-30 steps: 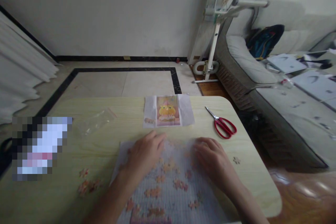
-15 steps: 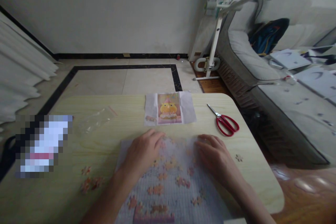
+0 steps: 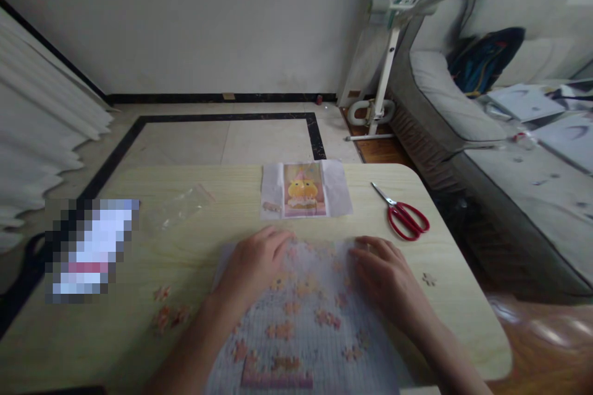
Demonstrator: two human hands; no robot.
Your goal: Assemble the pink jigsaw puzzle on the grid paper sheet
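Note:
A lined sheet lies on the table in front of me, with scattered jigsaw pieces on it. Along its near edge runs a joined pink strip of puzzle. My left hand rests on the sheet's upper left part, fingers loosely bent, near some pieces. At the upper right edge lies my right hand, its fingers slightly apart and bent down on the sheet. Neither hand visibly holds anything; the fingertips are partly hidden. Beyond the hands is a creased reference picture of a yellow character with a cake.
Red-handled scissors lie at the right, with a single puzzle piece below them. Loose pieces and a clear plastic bag are on the left, beside a pixelated phone-like shape. A sofa stands beyond the table.
The whole view has shifted slightly, so the table and its things appear a little further right. The hands keep nearly the same place on the sheet.

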